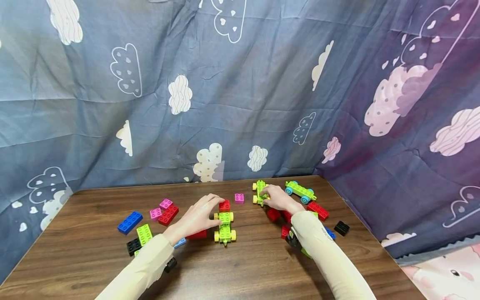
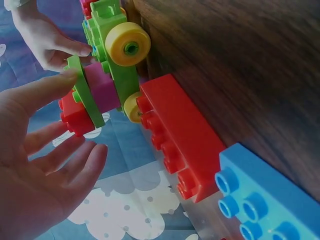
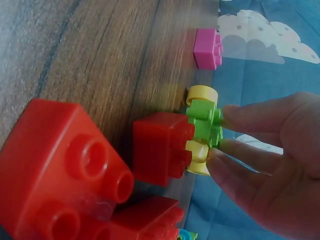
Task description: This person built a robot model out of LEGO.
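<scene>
The left hand (image 1: 196,216) is spread, its fingers nearly straight, and it rests against the left side of a green wheeled chassis with yellow wheels (image 1: 224,227) near the middle of the wooden surface (image 1: 240,266). The fingertips reach the small red brick (image 1: 224,205) that sits on the far end of this chassis. In the left wrist view the thumb touches the edge of a green plate, while the other fingers stay loose and hold nothing. The long axis of the chassis runs away from the person, so the hand meets it from the side — not from the end.

The right hand (image 1: 275,199) lies further back and to the right. Its fingers pinch a second green chassis (image 1: 259,192), also with yellow wheels; the right wrist view shows the fingertips (image 3: 235,114) closed on the green end between two wheels, with a red block (image 3: 162,147) just beside it. This second chassis also points away from the person.

A pink brick (image 1: 239,198) lies between the two hands. A green car with blue wheels (image 1: 300,191) stands just beyond the right hand.
</scene>
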Tool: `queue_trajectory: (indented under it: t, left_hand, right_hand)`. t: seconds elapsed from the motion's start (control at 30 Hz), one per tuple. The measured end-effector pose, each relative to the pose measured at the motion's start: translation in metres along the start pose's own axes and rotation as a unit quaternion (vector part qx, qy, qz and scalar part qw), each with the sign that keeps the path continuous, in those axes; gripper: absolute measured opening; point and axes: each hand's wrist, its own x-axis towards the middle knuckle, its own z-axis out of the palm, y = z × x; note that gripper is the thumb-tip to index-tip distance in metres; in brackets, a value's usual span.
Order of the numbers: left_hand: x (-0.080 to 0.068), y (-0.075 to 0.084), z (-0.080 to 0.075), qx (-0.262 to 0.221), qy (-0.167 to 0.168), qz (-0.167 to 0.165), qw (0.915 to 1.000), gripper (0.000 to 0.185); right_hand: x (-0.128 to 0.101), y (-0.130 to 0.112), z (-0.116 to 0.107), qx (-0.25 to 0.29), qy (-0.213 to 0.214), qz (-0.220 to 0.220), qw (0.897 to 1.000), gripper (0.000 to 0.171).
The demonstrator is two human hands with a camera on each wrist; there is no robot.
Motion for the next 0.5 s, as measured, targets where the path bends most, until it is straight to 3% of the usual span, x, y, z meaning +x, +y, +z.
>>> queue_trajectory:
  t: [0.33, 0.5]
  left_hand:
    - [0.007, -0.002, 0.001, 0.018, 0.002, -0.011, 0.9998, 0.058]
    - [0.011, -0.003, 0.0, 0.018, 0.002, -0.021, 0.9996, 0.059]
  right_hand:
    - [-0.002, -0.005, 0.0, 0.015, -0.009, -0.015, 1.0, 0.025]
    - [-0.001, -0.001, 0.0, 0.016, 0.019, -0.007, 1.0, 0.025]
